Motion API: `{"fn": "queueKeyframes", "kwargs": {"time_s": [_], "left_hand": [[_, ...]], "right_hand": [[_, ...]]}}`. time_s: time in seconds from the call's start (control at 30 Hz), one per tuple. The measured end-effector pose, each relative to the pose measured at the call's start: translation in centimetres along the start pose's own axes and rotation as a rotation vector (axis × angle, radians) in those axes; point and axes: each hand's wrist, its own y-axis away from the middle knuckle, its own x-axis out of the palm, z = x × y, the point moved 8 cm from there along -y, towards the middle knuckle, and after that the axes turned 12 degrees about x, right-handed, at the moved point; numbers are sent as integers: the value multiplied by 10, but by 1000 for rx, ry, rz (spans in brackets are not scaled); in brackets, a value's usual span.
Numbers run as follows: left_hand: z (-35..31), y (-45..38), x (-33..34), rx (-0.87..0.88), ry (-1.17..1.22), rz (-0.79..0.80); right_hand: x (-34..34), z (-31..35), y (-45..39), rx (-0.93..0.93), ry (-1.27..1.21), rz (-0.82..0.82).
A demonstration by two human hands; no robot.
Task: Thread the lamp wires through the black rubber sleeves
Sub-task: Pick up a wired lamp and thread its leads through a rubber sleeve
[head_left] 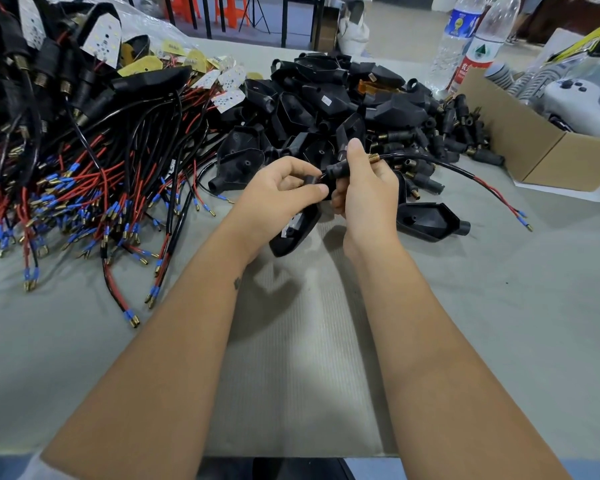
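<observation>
One wire nearly sleeved; heaps remain.
Your left hand (284, 188) and right hand (361, 181) pinch one rubber sleeve (336, 168), its wire (465, 174) apparently through; the unsleeved housings (326, 98) wait.

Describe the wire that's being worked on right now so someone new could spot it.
Start at the two hands meeting mid-table, in front of the pile of black housings. The wire leaves the right hand past a brass threaded tip and arcs right towards the cardboard box. It lies alone, unlike the tangled bundle at left.
</observation>
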Motion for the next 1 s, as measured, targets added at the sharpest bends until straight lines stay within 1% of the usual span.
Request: {"fn": "queueKeyframes", "kwargs": {"time_s": [0.23, 0.47, 0.63, 0.83, 0.9, 1.0], "left_hand": [[5, 0, -7, -40, 3, -82], [0, 2, -5, -14, 8, -77], [-2, 2, -6, 8, 74, -111], [0, 2, -5, 0, 88, -64], [3, 1, -4, -33, 148, -75], [7, 0, -4, -118, 388, -137]], "right_hand": [[4, -1, -2, -5, 19, 52], [8, -7, -2, 22, 65, 93], [10, -8, -3, 41, 66, 115], [12, -11, -5, 69, 74, 151], [10, -11, -5, 75, 43, 148], [6, -9, -6, 76, -44, 110]]}}
